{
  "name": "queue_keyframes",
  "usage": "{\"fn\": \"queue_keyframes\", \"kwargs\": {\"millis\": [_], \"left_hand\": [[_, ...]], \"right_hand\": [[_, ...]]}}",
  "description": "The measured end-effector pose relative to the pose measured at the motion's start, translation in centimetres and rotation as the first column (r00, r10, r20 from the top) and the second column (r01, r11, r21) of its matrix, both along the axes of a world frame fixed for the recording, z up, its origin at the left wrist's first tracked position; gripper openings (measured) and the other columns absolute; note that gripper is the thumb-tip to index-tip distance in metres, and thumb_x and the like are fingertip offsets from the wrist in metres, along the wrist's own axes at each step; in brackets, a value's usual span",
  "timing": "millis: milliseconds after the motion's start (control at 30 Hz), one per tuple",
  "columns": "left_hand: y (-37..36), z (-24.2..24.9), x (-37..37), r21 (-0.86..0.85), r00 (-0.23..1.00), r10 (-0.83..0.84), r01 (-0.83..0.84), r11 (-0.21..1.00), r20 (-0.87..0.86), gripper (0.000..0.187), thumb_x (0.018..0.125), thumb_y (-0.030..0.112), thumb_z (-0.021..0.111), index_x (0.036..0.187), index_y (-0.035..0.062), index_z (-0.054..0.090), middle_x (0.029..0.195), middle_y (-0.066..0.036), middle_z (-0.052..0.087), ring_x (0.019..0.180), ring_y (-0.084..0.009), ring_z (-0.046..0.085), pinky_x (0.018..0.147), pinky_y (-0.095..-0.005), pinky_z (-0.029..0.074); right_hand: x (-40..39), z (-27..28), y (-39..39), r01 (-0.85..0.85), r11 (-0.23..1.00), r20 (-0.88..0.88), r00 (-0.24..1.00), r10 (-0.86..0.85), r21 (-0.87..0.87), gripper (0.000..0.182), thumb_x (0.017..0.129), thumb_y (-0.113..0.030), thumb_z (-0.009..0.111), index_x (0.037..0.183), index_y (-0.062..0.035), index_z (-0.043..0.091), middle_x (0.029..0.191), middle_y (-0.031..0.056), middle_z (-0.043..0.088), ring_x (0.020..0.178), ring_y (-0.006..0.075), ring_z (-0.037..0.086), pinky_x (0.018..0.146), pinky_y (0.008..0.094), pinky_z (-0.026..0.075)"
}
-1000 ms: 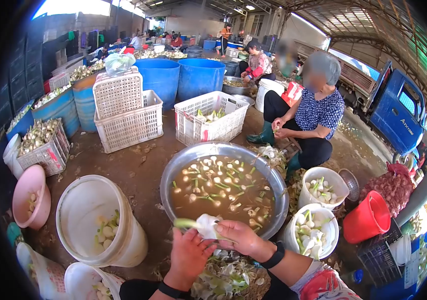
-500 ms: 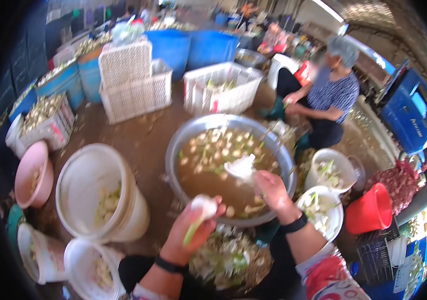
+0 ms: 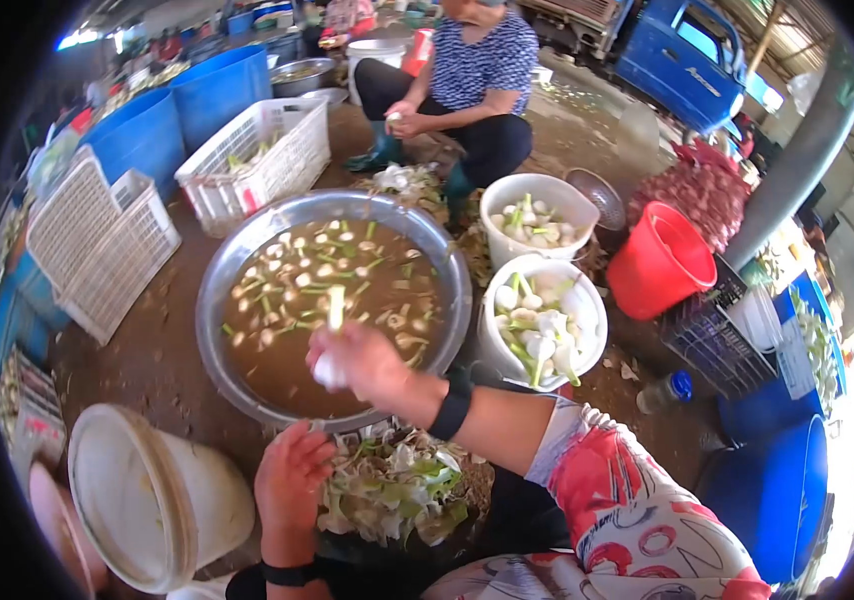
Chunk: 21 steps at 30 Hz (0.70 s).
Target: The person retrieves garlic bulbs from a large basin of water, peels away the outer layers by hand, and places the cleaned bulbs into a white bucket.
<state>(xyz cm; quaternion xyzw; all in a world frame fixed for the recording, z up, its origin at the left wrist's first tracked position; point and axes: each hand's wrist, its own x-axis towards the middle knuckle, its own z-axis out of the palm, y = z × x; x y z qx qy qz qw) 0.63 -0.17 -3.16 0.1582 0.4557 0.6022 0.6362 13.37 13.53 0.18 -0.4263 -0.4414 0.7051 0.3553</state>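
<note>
My right hand (image 3: 375, 362) is closed round a white garlic bulb (image 3: 328, 372), its pale green stem pointing up, over the near part of a metal basin (image 3: 209, 300). Brown water fills the basin, and many garlic bulbs (image 3: 322, 270) with short stems float in it. My left hand (image 3: 294, 478) is below the basin's near rim, loosely curled with fingers a little apart and nothing visible in it. Beside it, a heap of peeled leaves and skins (image 3: 397, 490) lies on the ground between my legs.
Right of the basin stand two white buckets (image 3: 595, 350) of garlic, a red bucket (image 3: 652, 265) and a black crate (image 3: 722, 345). A large white bucket (image 3: 162, 440) stands left. A person (image 3: 472, 80) sits beyond the basin, near a white basket (image 3: 247, 205).
The view has turned right. My left hand has let go of the garlic bulb it held. My right hand, earlier holding a blurred white thing, now has a stemmed bulb over the basin.
</note>
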Motion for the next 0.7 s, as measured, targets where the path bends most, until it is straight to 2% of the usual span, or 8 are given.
{"fn": "queue_keyframes", "kwargs": {"millis": [200,267,333,400,500,600,667,700], "left_hand": [[0.7,-1.9,-0.7,-0.065,0.99,0.137,-0.135,0.989,0.021,0.029,0.085,0.03,0.043,0.101,0.0078,0.053,0.085,-0.003,0.059,0.075,-0.0161,0.056,0.062,-0.0278,0.043],[0.8,-1.6,-0.2,-0.054,0.993,0.119,-0.118,0.992,0.02,0.028,0.085,0.029,0.043,0.1,0.0079,0.053,0.085,-0.003,0.059,0.075,-0.016,0.056,0.062,-0.0277,0.043],[0.7,-1.3,0.3,-0.045,0.994,0.104,-0.103,0.994,0.022,0.027,0.085,0.029,0.044,0.099,0.008,0.053,0.085,-0.003,0.059,0.075,-0.0159,0.056,0.061,-0.0277,0.043],[0.8,-1.2,0.6,-0.035,0.997,0.08,-0.079,0.996,0.019,0.027,0.084,0.029,0.045,0.098,0.008,0.054,0.084,-0.003,0.059,0.076,-0.0164,0.056,0.063,-0.0285,0.043],[1.0,-1.3,0.8,-0.084,0.994,0.095,-0.091,0.992,0.045,0.027,0.084,0.028,0.046,0.098,0.0074,0.054,0.083,-0.004,0.059,0.075,-0.0169,0.056,0.063,-0.0284,0.043],[1.0,-0.1,1.2,-0.112,0.979,0.145,-0.129,0.985,0.142,0.022,0.082,0.021,0.049,0.096,0.0054,0.051,0.081,-0.006,0.058,0.073,-0.0175,0.057,0.062,-0.0278,0.043],[0.9,0.2,1.3,-0.135,0.987,0.151,-0.142,0.981,0.058,0.022,0.082,0.021,0.047,0.096,0.0047,0.051,0.081,-0.006,0.058,0.073,-0.0172,0.057,0.063,-0.0274,0.044],[0.9,-0.2,1.1,-0.107,0.989,0.128,-0.119,0.987,0.079,0.021,0.082,0.02,0.047,0.096,0.0046,0.051,0.081,-0.007,0.058,0.073,-0.017,0.056,0.063,-0.0273,0.044]], "right_hand": [[10.5,-1.1,9.3,0.642,0.766,-0.188,0.758,-0.624,0.045,0.024,0.082,-0.024,0.048,0.093,-0.0029,0.05,0.081,0.0116,0.056,0.066,0.0195,0.055,0.051,0.0282,0.049],[14.2,-2.4,11.8,0.853,0.51,-0.249,0.473,-0.845,-0.111,0.03,0.084,-0.029,0.046,0.1,-0.0031,0.046,0.094,0.0121,0.052,0.077,0.022,0.053,0.062,0.03,0.051],[17.4,-4.5,12.6,0.943,0.3,-0.039,0.298,-0.954,-0.143,0.032,0.085,-0.035,0.042,0.083,-0.0037,0.049,0.078,0.0099,0.053,0.062,0.0208,0.054,0.053,0.0339,0.048],[16.0,-5.2,11.8,0.882,0.323,0.102,0.377,-0.921,-0.344,0.036,0.086,-0.036,0.04,0.085,-0.0012,0.05,0.073,0.0144,0.057,0.054,0.0247,0.055,0.047,0.0328,0.046],[11.0,-4.5,8.4,0.224,0.938,0.057,0.975,-0.217,-0.266,0.024,0.085,-0.02,0.036,0.099,-0.0074,0.051,0.07,0.0143,0.059,0.05,0.0191,0.055,0.042,0.0307,0.045],[7.9,-5.4,8.5,0.021,1.0,0.419,0.908,-0.015,-0.009,0.024,0.084,-0.019,0.04,0.102,-0.0074,0.05,0.07,0.0122,0.06,0.052,0.0177,0.056,0.046,0.0293,0.047],[9.4,-14.6,14.4,-0.066,0.969,0.051,0.997,0.056,0.237,0.023,0.082,-0.018,0.041,0.099,-0.0065,0.053,0.07,0.0123,0.061,0.055,0.0199,0.058,0.049,0.0311,0.047],[8.9,-12.9,14.4,-0.274,0.897,0.576,0.817,0.026,0.348,0.022,0.079,-0.015,0.042,0.093,-0.0049,0.056,0.07,0.0134,0.061,0.058,0.023,0.059,0.052,0.0345,0.047]]}}
